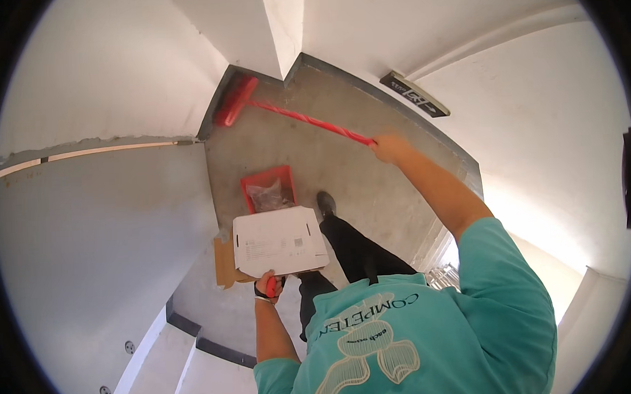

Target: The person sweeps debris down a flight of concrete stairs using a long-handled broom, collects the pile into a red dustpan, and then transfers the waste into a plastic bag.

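Holding a red broom (311, 119) in the right hand (394, 149), fingers wrapped round the right end of the stick, a bit blurry there. Arm stretched out toward the far right, stick slanting across to the far left, bristle head (234, 102) over in the corner by the dark skirting (470, 165).

Left hand (268, 287) clenched too, down at the near left, round a red grip (271, 287), with a dark strap at the wrist. Just beyond the knuckles, a flat white cardboard piece (279, 241), printed side up, overlapping some brown cardboard (225, 263) poking out on the left. Can't tell about the left hand pinching the cardboard as well.

Farther off, a red dustpan (268, 173) with a clear plastic bag (265, 196) crumpled inside. Near part hidden under the white piece, so can't tell about any link from pan to grip. Just right of the pan, a black shoe (325, 203).

Wearing a teal T-shirt (493, 316) with pale print. Far right, low on the wall (527, 85), a dark sign (415, 94).
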Demonstrator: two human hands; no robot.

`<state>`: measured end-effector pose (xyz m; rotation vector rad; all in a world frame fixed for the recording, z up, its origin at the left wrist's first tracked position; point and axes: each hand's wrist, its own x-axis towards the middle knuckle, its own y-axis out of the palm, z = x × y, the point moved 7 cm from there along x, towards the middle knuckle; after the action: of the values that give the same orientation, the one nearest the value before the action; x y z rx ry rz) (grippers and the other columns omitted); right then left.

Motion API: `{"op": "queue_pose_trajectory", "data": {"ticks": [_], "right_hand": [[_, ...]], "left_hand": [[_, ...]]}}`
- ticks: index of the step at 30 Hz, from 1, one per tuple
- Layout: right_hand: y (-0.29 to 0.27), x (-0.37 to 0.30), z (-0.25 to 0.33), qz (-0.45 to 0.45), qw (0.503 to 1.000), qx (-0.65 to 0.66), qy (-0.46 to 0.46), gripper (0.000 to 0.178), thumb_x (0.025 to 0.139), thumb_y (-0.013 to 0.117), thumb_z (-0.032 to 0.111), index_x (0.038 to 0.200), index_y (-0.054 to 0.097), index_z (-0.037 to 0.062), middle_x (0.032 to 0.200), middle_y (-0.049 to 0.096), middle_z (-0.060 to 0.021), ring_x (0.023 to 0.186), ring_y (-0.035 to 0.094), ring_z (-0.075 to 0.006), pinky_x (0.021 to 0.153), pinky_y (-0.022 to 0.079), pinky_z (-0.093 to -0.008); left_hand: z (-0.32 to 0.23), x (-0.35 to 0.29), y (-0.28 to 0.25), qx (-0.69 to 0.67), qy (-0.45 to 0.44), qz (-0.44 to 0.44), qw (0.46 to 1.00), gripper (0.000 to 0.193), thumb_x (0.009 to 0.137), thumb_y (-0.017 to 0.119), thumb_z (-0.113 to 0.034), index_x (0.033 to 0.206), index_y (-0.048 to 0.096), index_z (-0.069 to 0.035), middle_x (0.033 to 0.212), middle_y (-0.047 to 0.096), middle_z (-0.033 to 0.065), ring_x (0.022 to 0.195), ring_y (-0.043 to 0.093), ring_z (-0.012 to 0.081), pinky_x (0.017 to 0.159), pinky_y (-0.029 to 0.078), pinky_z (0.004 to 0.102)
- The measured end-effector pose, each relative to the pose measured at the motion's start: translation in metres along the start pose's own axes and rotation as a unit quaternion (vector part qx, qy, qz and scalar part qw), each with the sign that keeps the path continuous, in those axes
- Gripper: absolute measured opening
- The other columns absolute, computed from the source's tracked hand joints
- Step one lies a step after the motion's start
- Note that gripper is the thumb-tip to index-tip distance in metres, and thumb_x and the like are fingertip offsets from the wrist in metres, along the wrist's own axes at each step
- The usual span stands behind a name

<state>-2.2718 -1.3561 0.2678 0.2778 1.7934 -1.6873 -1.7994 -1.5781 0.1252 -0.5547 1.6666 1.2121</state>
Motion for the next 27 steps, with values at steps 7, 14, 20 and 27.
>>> {"op": "queue_pose_trajectory", "data": {"ticks": [7,14,20,27], "right_hand": [[0.023,-0.189,-0.08,0.025,0.995,-0.009,0.095,0.035,0.084,0.047,0.037,0.083,0.06,0.0047,0.079,0.061,-0.0181,0.077,0.058,-0.0355,0.069,0.045,-0.045],[0.006,-0.225,-0.111,0.018,0.99,-0.044,0.131,0.034,0.085,0.045,0.038,0.084,0.058,0.0062,0.08,0.061,-0.0165,0.076,0.058,-0.0351,0.066,0.045,-0.0448],[-0.048,-0.109,-0.141,-0.055,0.985,-0.148,0.068,0.034,0.086,0.044,0.038,0.089,0.056,0.0065,0.078,0.062,-0.0158,0.075,0.06,-0.0328,0.066,0.046,-0.0447],[0.031,-0.079,-0.203,0.06,0.992,-0.008,0.113,0.042,0.086,0.043,0.041,0.091,0.061,0.0029,0.085,0.062,-0.0188,0.084,0.059,-0.0343,0.072,0.046,-0.0433]], "left_hand": [[-0.001,-0.021,-0.039,-0.022,-0.017,0.0,1.0,0.018,0.077,0.056,-0.021,0.086,0.049,-0.007,0.06,0.05,0.0051,0.035,0.036,0.0118,0.029,0.025,0.0223],[0.004,-0.012,-0.048,-0.028,-0.007,-0.03,0.999,0.019,0.077,0.056,-0.022,0.086,0.049,-0.007,0.06,0.05,0.0046,0.035,0.037,0.0117,0.029,0.026,0.0221],[0.003,0.004,-0.015,0.021,-0.032,-0.016,0.999,0.018,0.078,0.055,-0.024,0.082,0.049,-0.007,0.061,0.051,0.0039,0.035,0.037,0.011,0.029,0.024,0.0215],[0.007,0.019,-0.022,0.055,-0.038,-0.014,0.998,0.021,0.078,0.053,-0.024,0.09,0.051,-0.006,0.06,0.051,0.0025,0.035,0.037,0.009,0.027,0.025,0.0215]]}}
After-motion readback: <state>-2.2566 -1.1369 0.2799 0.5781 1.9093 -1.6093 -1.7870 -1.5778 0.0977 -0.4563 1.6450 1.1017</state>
